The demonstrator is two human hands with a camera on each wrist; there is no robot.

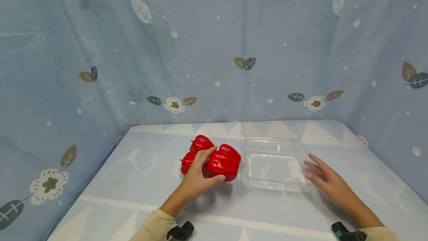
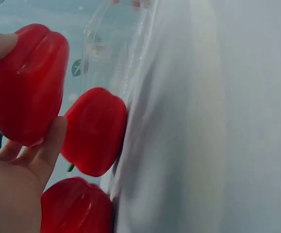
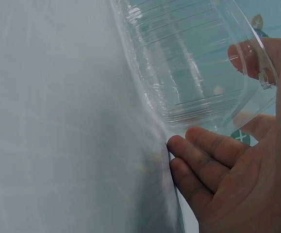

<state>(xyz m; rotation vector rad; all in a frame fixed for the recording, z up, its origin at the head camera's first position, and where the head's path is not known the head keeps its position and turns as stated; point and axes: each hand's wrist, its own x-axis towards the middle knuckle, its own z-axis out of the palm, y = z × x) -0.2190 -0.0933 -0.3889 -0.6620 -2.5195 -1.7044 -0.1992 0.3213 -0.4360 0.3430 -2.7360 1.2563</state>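
Note:
Several red bell peppers lie bunched on the table left of a clear plastic clamshell box [image 1: 272,166] whose lid lies open behind it. My left hand [image 1: 200,177] grips the nearest pepper [image 1: 222,164], thumb in front and fingers over its top; in the left wrist view that pepper [image 2: 26,85] sits between thumb and fingers, with two more peppers [image 2: 95,131] beside it. My right hand [image 1: 321,174] lies with straight fingers against the box's right rim; in the right wrist view its fingertips [image 3: 189,150] touch the box [image 3: 189,63].
A pale blue patterned cloth covers the table [image 1: 133,181]. Blue leaf-print curtains [image 1: 214,47] close in the back and both sides. Black wrist mounts [image 1: 180,230] show at the bottom edge.

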